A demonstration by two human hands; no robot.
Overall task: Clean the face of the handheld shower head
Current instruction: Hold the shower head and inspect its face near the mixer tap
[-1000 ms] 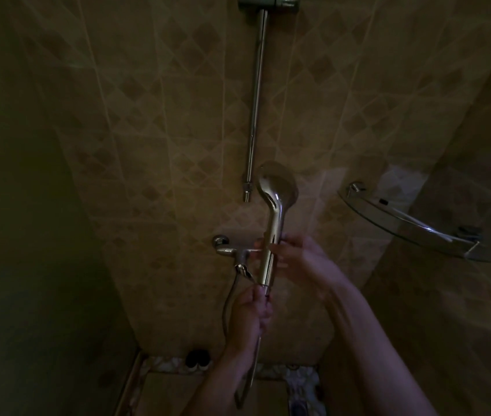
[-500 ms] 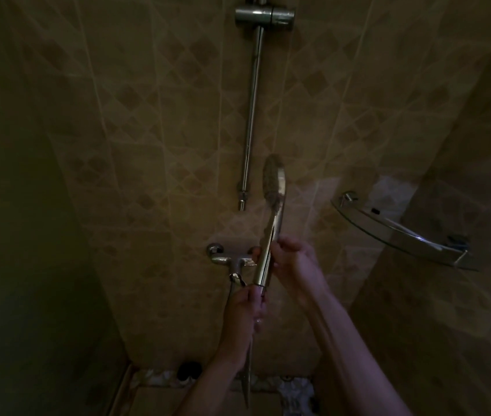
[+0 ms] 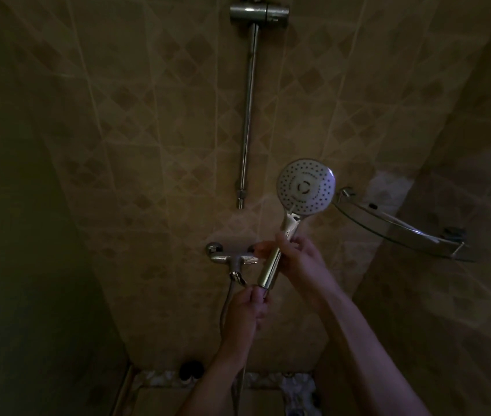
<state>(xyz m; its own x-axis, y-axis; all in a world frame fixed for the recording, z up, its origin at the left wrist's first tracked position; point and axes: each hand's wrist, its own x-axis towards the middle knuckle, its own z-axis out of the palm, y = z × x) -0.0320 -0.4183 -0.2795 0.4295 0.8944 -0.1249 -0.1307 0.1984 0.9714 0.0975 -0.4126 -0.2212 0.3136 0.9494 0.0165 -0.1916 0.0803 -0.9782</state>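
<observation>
Before the tiled wall, the shower head (image 3: 306, 187) faces the camera; right hand (image 3: 299, 261) closed around its handle, left hand (image 3: 248, 307) gripping the hose (image 3: 225, 307) joint below.

Close on the right of the raised round white-faced chrome shower head (image 3: 306, 186), a curved glass corner shelf with chrome rail (image 3: 394, 225) juts from the tan tiled wall. Left of it hangs a vertical chrome slide bar (image 3: 248, 115), with the chrome mixer tap (image 3: 232, 257) below. Toward the dark left wall, the air is open.
</observation>
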